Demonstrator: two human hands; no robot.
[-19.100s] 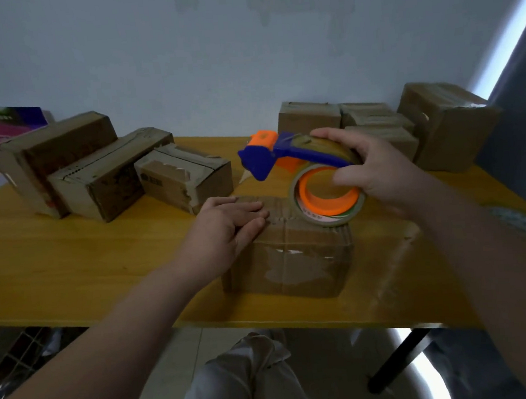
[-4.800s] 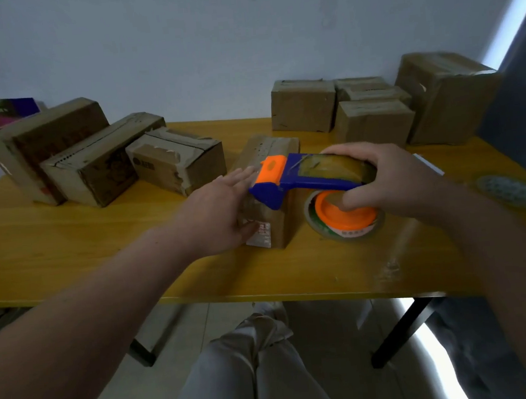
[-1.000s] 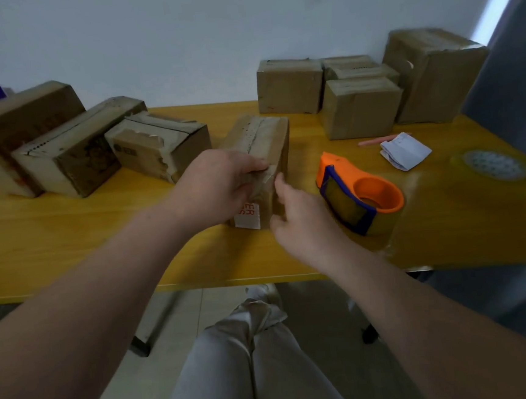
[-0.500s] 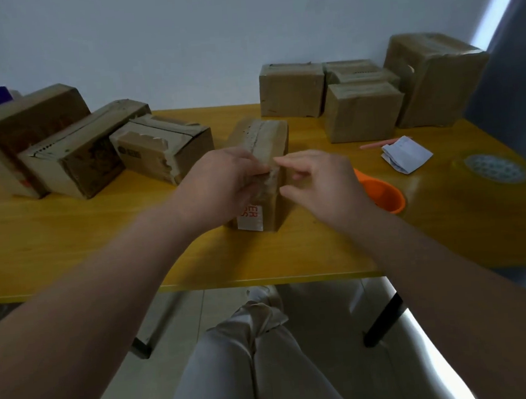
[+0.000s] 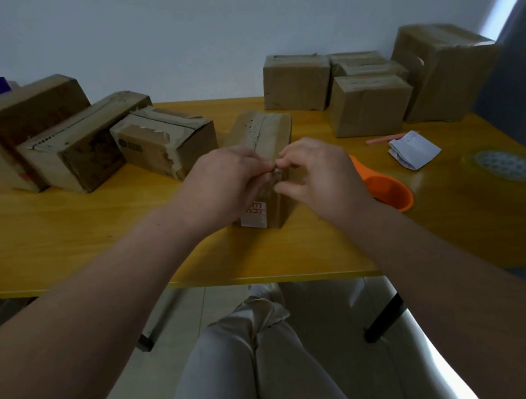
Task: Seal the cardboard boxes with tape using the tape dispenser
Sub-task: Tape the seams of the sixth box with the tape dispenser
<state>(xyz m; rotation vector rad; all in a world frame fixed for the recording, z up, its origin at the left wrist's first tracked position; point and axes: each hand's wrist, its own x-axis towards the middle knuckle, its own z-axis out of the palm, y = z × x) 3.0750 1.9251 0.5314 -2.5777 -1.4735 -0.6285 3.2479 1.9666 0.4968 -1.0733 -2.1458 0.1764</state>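
A narrow cardboard box (image 5: 265, 132) with a tape strip along its top stands in the middle of the yellow table (image 5: 67, 232). My left hand (image 5: 222, 187) and my right hand (image 5: 320, 178) meet at the box's near top edge. The fingertips of both pinch a small end of tape (image 5: 274, 174) there. The orange tape dispenser (image 5: 384, 188) lies on the table just right of the box, mostly hidden behind my right hand.
Three cardboard boxes (image 5: 75, 145) lie at the back left. Several more boxes (image 5: 371, 104) stand at the back right. A folded white paper (image 5: 414, 149), a pink pen (image 5: 386, 138) and a clear tape roll (image 5: 503, 165) lie at the right.
My right hand rose from the box's near side to its top edge, and both hands' fingertips now pinch together there. The dispenser stays on the table.
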